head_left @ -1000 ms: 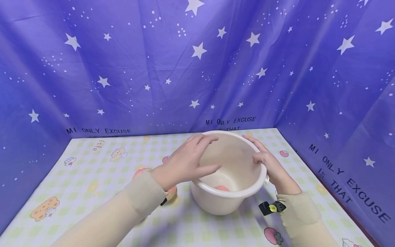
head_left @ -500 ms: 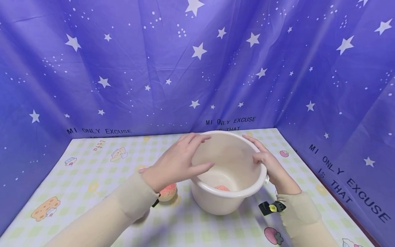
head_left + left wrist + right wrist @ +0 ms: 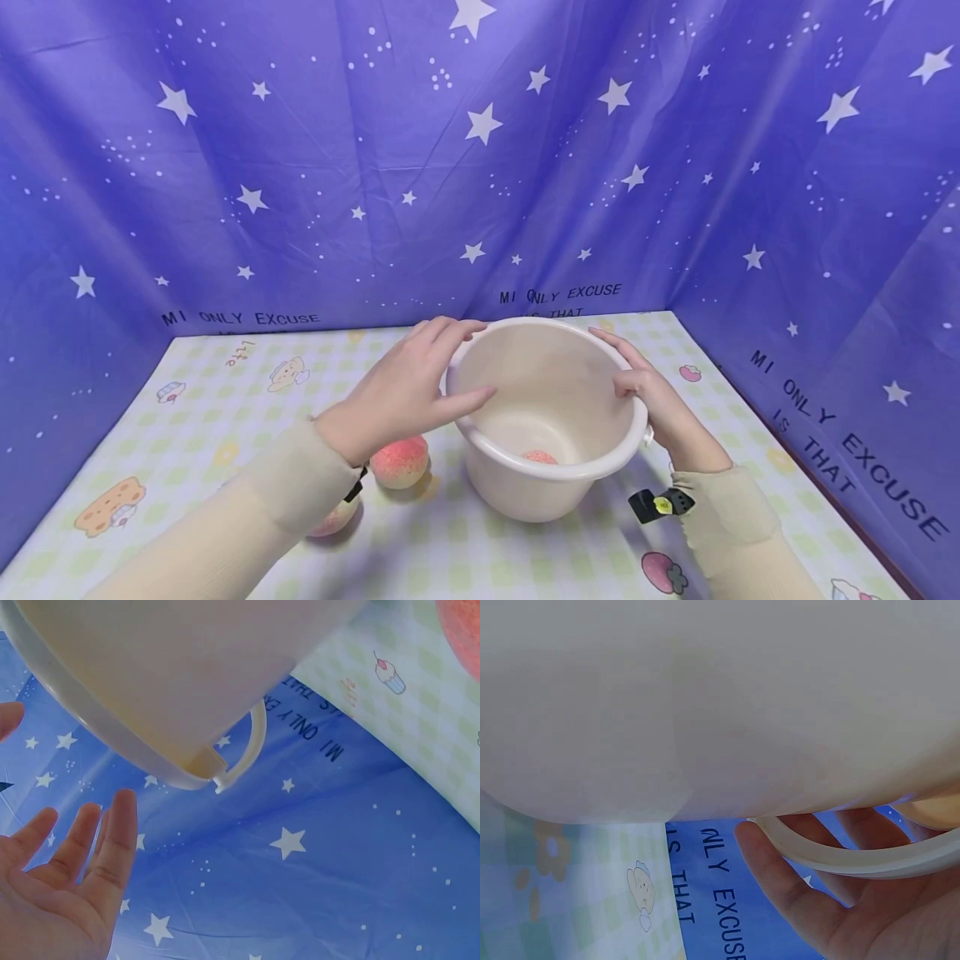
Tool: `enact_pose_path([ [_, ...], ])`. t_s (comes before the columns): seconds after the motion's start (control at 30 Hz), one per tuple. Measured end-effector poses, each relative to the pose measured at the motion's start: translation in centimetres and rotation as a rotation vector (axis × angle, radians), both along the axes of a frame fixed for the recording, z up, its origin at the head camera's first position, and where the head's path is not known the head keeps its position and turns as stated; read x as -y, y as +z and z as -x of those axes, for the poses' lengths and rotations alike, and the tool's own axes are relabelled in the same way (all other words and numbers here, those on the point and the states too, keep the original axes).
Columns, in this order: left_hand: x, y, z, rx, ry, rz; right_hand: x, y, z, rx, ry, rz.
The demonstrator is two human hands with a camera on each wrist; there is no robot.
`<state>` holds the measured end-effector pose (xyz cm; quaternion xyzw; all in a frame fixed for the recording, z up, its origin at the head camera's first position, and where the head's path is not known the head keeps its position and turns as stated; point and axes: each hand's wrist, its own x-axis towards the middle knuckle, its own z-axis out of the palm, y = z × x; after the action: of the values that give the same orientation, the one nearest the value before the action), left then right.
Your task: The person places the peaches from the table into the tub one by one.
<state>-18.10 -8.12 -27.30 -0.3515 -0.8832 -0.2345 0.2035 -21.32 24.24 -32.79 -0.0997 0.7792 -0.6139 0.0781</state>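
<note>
A white bucket [image 3: 517,492] stands tilted on the table, its mouth toward me. My right hand [image 3: 660,408] grips its right rim, thumb inside; the right wrist view shows the fingers [image 3: 787,877] around a curved white band of the bucket. At the left rim, my left hand [image 3: 405,383] is spread with fingers apart and holds nothing. The left wrist view has that hand [image 3: 67,885] beside the rim, near a loop handle [image 3: 255,742]. Inside the bucket, a pink speckled patch [image 3: 540,457] of something round shows above the near rim. A peach [image 3: 401,462] lies under my left wrist.
Another peach [image 3: 336,522] is partly hidden behind the left sleeve. A green-checked cloth [image 3: 450,558] with printed pictures covers the table. Purple starry curtains [image 3: 405,167] rise at the back and both sides.
My left hand has drawn back leftward from over the bucket to its left rim, uncovering more of the two peaches. The right hand and the bucket have stayed in place.
</note>
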Motion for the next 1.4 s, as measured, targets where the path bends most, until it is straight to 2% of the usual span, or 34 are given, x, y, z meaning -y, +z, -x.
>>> enact_pose_path([
  [0.23,0.6,0.0,0.1,-0.032,0.008,0.009,0.0,-0.2,0.0,0.001,0.001,0.008],
  [0.43,1.2,0.0,0.2,-0.025,0.029,0.016,0.0,-0.2,0.0,0.001,0.0,0.008],
  [0.73,1.8,-0.4,0.3,-0.088,0.023,-0.019,-0.1,0.1,0.0,0.012,0.002,0.01],
  [1.07,2.5,-1.0,0.3,-0.045,0.081,-0.011,-0.1,0.1,0.0,0.008,0.005,0.004],
  [1.4,3.2,-1.6,0.3,-0.017,0.097,-0.016,0.0,0.0,0.1,0.006,0.009,0.007],
])
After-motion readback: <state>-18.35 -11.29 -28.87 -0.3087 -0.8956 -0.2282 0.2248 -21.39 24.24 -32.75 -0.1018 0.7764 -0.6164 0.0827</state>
